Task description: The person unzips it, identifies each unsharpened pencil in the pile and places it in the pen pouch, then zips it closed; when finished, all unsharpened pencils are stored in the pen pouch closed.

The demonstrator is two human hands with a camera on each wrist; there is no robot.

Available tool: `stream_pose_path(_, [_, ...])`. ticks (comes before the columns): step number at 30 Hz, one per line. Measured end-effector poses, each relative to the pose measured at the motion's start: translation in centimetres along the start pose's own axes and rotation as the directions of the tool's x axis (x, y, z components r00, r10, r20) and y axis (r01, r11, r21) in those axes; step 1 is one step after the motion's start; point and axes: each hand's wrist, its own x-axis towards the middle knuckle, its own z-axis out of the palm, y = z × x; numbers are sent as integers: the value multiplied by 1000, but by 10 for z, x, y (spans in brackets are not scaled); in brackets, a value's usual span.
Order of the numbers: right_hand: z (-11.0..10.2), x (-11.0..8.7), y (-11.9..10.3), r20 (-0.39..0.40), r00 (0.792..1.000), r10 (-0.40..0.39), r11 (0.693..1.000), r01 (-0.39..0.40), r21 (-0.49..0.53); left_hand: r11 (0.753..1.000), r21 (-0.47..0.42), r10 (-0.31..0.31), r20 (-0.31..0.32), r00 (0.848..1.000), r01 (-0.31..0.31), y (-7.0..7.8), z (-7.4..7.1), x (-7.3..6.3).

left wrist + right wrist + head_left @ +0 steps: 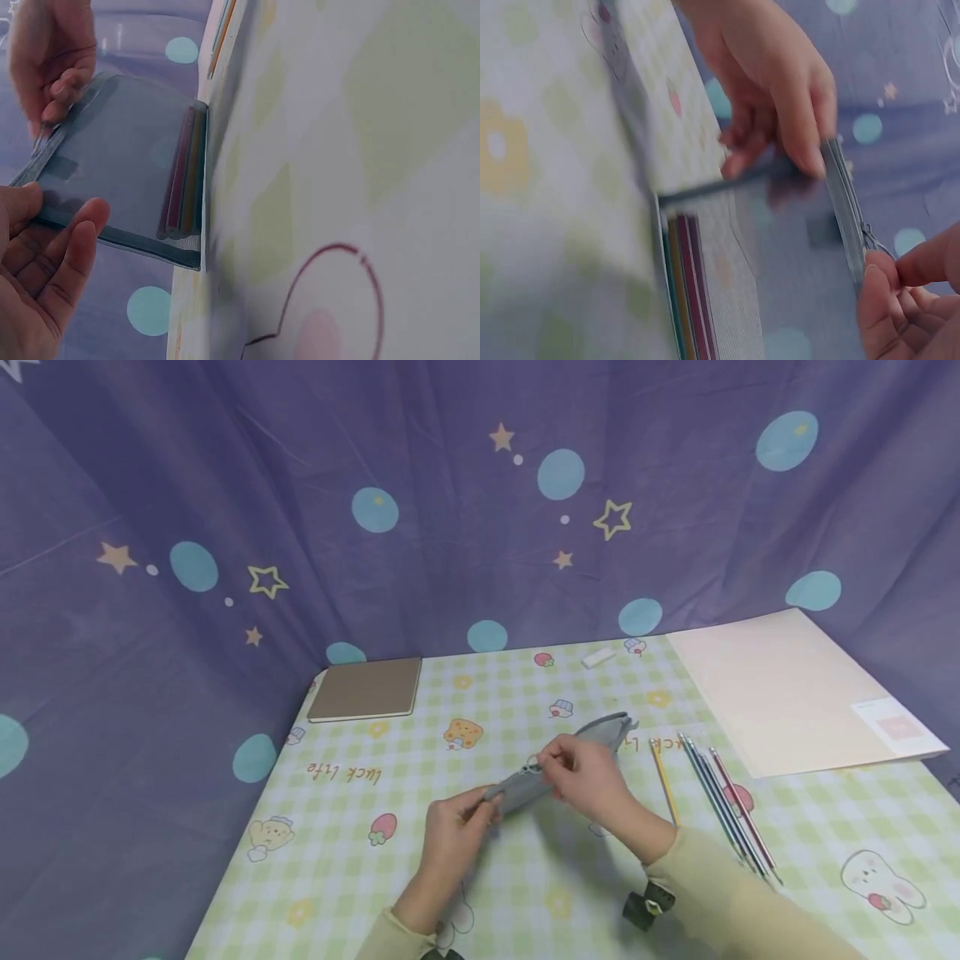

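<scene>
A grey see-through mesh zip pouch (517, 793) is held up on edge over the table by both hands. At its near left end, my left hand (452, 837) pinches the corner between thumb and fingers. My right hand (592, 779) pinches the ring-shaped zipper pull (871, 238) on the top edge, a short way from the left hand. Several coloured pencils (178, 176) lie along the bottom inside the pouch, seen through the mesh in the left wrist view. Beyond the right hand the pouch's far end (609, 725) sticks out; the right hand hides its middle.
Right of the hands lie a yellow pencil (664, 781) and a bunch of several pencils (723, 806). A large cream sheet (787, 693) covers the back right. A brown notebook (367, 689) lies at the back left, a white eraser (598, 657) near the back edge. A purple curtain (450, 568) hangs behind.
</scene>
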Motion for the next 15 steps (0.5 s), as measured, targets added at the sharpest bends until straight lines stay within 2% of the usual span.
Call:
stream_pose_path(5, [-29, 6, 12, -34, 999, 26, 998, -28, -55, 1000, 8, -6, 1, 1000, 6, 2, -2, 0])
stream_pose_path(15, [-96, 18, 41, -126, 981, 149, 983, -161, -89, 1000, 9, 17, -20, 1000, -17, -3, -7, 2])
